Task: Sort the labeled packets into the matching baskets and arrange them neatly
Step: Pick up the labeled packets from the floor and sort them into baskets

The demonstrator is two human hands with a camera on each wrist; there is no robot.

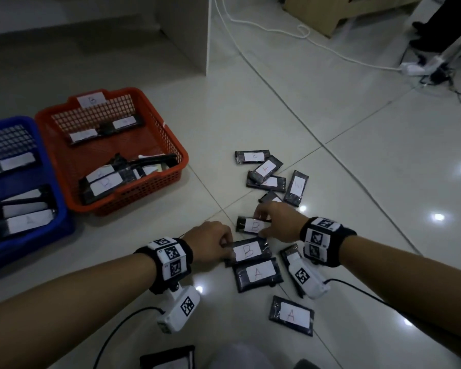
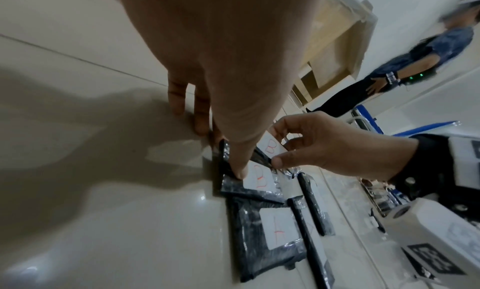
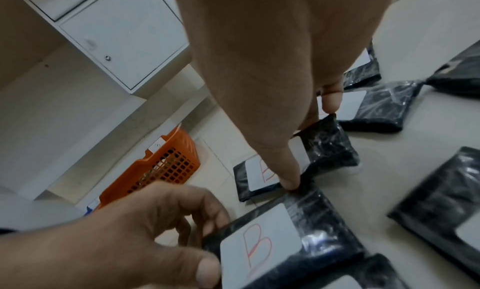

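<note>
Black packets with white labels lie scattered on the tiled floor. My left hand [image 1: 228, 245] pinches the left end of a packet marked B [image 1: 248, 251], thumb on top and fingers curled under its edge; the same packet [image 3: 259, 244] fills the bottom of the right wrist view. Just beyond it, my right hand [image 1: 261, 222] grips a second B packet [image 1: 253, 225] across its width between thumb and fingertips [image 3: 330, 102]. Two A packets [image 1: 258, 272] [image 1: 290, 315] lie nearer me. An orange basket [image 1: 171, 129] labelled B and a blue basket [image 1: 61, 209] stand at the left, both holding packets.
More packets lie in a loose pile [image 1: 269, 171] beyond my hands. A white cabinet [image 1: 181, 35] stands behind the baskets. A white cable [image 1: 330, 49] runs across the floor to a person [image 1: 437, 27] standing at the back right. Something dark [image 1: 168, 358] lies by my knees.
</note>
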